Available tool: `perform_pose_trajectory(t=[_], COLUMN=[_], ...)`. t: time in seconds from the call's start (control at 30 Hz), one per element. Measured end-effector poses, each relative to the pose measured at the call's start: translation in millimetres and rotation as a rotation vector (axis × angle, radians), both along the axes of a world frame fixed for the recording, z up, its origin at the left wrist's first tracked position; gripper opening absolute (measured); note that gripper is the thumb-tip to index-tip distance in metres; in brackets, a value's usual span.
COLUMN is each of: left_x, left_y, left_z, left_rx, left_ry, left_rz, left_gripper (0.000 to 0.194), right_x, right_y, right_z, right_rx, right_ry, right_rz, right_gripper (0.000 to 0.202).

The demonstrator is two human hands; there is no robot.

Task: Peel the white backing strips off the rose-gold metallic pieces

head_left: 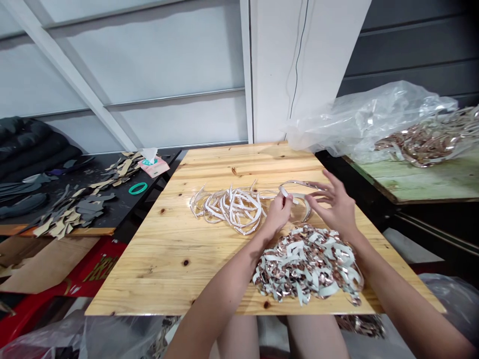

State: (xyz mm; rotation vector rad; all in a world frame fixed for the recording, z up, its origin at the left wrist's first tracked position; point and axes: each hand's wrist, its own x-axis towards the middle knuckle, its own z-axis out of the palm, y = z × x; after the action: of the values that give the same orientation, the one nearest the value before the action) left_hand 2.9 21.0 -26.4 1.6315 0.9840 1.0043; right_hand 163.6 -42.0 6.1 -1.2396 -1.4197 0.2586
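My left hand (pixel 280 211) is closed in a pinch on a thin, pale strip (pixel 285 191) with a shiny side, above the wooden table. The strip curves right towards my right hand (pixel 336 207). That hand has its fingers spread and reaches beside the strip; whether a fingertip touches it I cannot tell. Just left of my left hand lies a loose heap of long white curled strips (pixel 239 207). Nearer to me, between my forearms, is a pile of short strips (pixel 309 264), pale on one side and shiny copper on the other.
The wooden table (pixel 149 279) lies before me. On a dark table at left are grey and tan scraps (pixel 90 207), a green ring (pixel 138 188) and a tissue pack (pixel 154 166). At right, a clear plastic bag (pixel 359 124) and copper strips (pixel 422 142) lie on another table.
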Motion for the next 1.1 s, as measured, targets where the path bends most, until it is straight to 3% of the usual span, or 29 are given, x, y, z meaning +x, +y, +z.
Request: perform_pose_trajectory(t=[0.13,0.27,0.4,0.5,0.57,0.63,0.73,0.93,1.1], left_x=[0.4,-0.2,-3.9,-6.0,-5.4,-3.2,1.6,8.9,8.9], left_y=[-1.5,-1.5,-2.8,-2.8,-2.0,-0.9,1.1,7.9,6.7], left_z=[2.4,1.1,2.0,4.9,5.5,4.0,-1.9,-15.2,-14.7], left_rx=[-0.04,-0.074,-0.127,-0.184,-0.2,-0.169,-0.073,-0.005,-0.051], left_ry=[0.031,-0.026,-0.261,-0.433,-0.432,-0.328,-0.133,-0.016,0.023], left_rz=[0.022,-0.009,-0.226,-0.33,-0.291,-0.213,-0.135,-0.138,-0.102], left_gripper=[0.023,0.027,0.042,0.059,0.062,0.052,0.038,0.033,0.031], right_x=[8.3,12.7,16.0,14.2,8.4,-0.4,-13.3,-18.5,-18.6], right_y=[-7.8,-4.7,2.6,7.8,10.5,12.0,11.9,11.1,12.4], right_z=[6.8,3.9,-0.7,-4.6,-7.4,-9.8,-11.6,-11.5,-13.4], right_rx=[0.313,0.249,0.021,-0.121,-0.21,-0.298,-0.394,-0.448,-0.467], right_ry=[-0.307,-0.328,-0.09,0.158,0.339,0.459,0.492,0.505,0.514], right_rz=[-0.139,-0.229,-0.232,-0.09,0.06,0.195,0.308,0.283,0.233], right_gripper=[0.036,0.018,0.027,0.035,0.039,0.042,0.045,0.04,0.042])
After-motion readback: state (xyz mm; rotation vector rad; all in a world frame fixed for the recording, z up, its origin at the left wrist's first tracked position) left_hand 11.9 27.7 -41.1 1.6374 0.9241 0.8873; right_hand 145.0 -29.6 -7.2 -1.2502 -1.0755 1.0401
